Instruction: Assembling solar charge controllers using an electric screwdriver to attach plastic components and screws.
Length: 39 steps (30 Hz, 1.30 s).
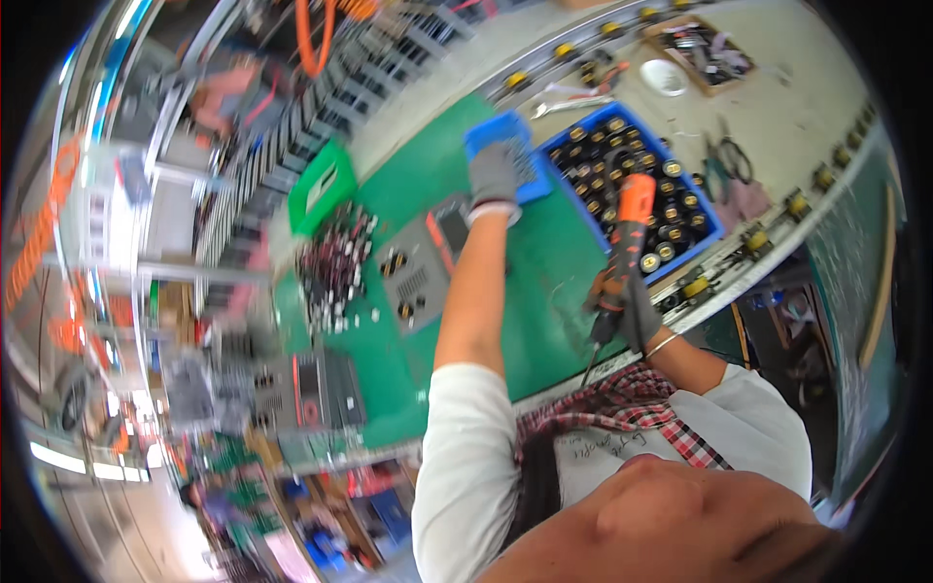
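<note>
My left hand (493,177), in a grey glove, reaches into a small blue tray (533,180) that holds small metal pieces, perhaps screws. Its fingertips are blurred, so their grip does not show. Gloved too, my right hand (637,313) is wrapped round an electric screwdriver (632,233) with an orange end and a dark body, its thin bit pointing down toward the table's near edge. Left of my left forearm lies a grey panel (413,277) with a red-framed window and several black round parts on it.
A blue bin (714,228) of black round parts with brass-coloured centres stands beside the screwdriver. Left lie a heap of wired connectors (335,262), a green bin (321,185) and another grey housing (330,389). Farther back are a wrench (573,105), scissors (734,158) and a parts box (700,53).
</note>
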Motion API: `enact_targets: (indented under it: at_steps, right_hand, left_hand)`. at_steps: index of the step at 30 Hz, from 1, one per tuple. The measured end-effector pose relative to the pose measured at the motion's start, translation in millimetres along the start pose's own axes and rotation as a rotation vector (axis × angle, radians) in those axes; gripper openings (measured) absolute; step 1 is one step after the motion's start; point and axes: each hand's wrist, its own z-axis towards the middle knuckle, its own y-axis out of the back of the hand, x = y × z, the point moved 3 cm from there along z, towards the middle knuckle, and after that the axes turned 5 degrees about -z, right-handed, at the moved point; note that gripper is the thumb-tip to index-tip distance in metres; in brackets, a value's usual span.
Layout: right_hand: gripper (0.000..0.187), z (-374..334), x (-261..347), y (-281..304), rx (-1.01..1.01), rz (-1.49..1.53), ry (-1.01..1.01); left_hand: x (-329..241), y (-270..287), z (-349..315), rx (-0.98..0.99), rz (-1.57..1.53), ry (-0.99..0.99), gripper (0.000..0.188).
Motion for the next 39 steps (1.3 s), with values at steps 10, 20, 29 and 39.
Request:
enact_targets:
  at_steps: [10,20,29,39]
  right_hand:
    - [0.026,12.5,-4.3,14.1,0.13,0.005,-0.016]
    - [0.028,1.4,8.5,19.6,0.215,-0.072,-0.001]
    - [0.039,-15.4,59.8,0.5,0.26,-0.161,0.384]
    - [0.041,-37.6,81.0,-25.6,0.242,-0.301,0.506]
  left_hand:
    - [-21.4,-11.7,-159.5,0.345,-0.397,0.109,0.013]
    - [-12.0,-10.9,-192.5,0.208,-0.789,0.365,0.017]
    - [-14.4,0.0,-205.7,0.068,-0.326,0.109,0.016]
    - [-16.8,-5.5,-196.3,0.069,-0.11,0.058,0.019]
